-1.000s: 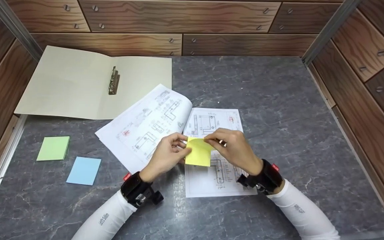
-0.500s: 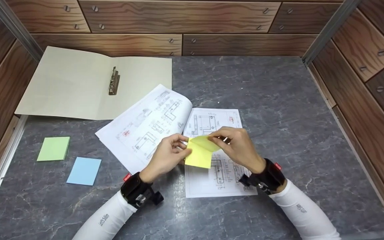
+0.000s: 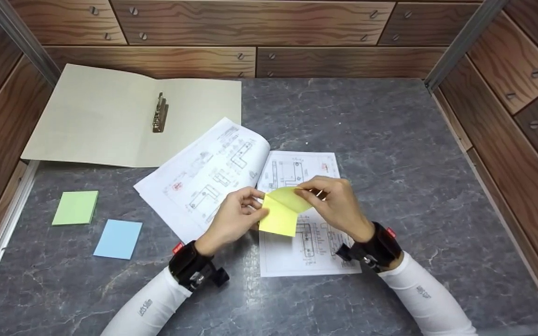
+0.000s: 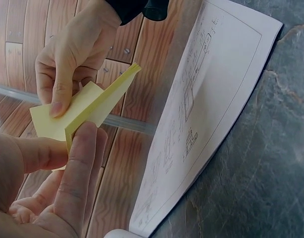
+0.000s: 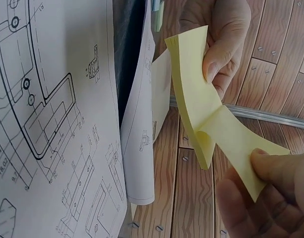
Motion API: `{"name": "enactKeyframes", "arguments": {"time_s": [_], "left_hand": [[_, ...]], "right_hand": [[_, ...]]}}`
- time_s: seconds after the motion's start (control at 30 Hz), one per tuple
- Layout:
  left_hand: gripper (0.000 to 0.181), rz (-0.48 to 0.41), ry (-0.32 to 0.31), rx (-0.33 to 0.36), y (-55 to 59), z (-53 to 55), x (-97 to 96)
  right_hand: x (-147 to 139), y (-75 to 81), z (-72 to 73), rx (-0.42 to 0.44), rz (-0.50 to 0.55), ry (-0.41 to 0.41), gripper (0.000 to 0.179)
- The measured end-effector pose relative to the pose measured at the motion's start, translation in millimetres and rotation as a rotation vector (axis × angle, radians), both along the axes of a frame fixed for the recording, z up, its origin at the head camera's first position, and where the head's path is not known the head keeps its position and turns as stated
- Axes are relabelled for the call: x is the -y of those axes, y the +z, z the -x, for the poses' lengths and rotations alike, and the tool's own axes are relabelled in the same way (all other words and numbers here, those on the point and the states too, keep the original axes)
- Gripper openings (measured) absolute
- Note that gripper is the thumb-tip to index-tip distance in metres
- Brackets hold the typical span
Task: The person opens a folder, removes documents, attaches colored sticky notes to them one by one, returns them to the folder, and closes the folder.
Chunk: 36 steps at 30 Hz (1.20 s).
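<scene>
My left hand (image 3: 237, 212) pinches a yellow sticky note pad (image 3: 278, 221) at its left edge, thumb on the face. Between the thumb and fingers of my right hand (image 3: 336, 205) is the top sheet (image 5: 243, 144), lifted and bent away from the pad. In the right wrist view that sheet still joins the pad along one line. The pad's layered thickness shows in the left wrist view. Both hands hover over the stapled-looking sheets of technical drawings (image 3: 310, 261), whose turned-back page (image 3: 194, 172) curls to the left.
A beige folder (image 3: 96, 116) with a metal clip (image 3: 159, 114) lies open at the back left. A green sticky note pad (image 3: 75, 207) and a blue one (image 3: 117, 239) sit on the grey marbled table (image 3: 390, 140) at the left. Wood-patterned walls (image 3: 203, 23) enclose the table.
My right hand has moved slightly up and right, peeling the yellow top sheet away from the pad. The left hand has stayed nearly in place, with the pad tilting slightly.
</scene>
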<state>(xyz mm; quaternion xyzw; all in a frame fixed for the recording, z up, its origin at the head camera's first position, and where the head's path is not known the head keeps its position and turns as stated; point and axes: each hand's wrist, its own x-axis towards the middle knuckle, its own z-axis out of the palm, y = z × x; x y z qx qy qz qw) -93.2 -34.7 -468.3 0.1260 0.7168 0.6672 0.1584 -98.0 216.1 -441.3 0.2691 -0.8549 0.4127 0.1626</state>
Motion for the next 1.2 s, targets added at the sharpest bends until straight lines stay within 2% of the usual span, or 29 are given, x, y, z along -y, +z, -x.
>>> {"name": "enactKeyframes", "arguments": {"time_s": [0.57, 0.8, 1.2], "left_hand": [[0.027, 0.004, 0.009, -0.022, 1.4, 0.8, 2.2], [0.027, -0.021, 0.012, 0.010, 2.1, 1.2, 3.2], [0.029, -0.020, 0.036, 0.010, 5.1, 2.8, 5.9]], "right_hand": [[-6.9, 1.5, 2.8, -0.020, 0.036, -0.026, 0.008], [-11.2, 2.0, 3.4, -0.028, 0.036, -0.050, 0.008], [-18.7, 7.6, 3.4, -0.033, 0.058, -0.054, 0.007]]}}
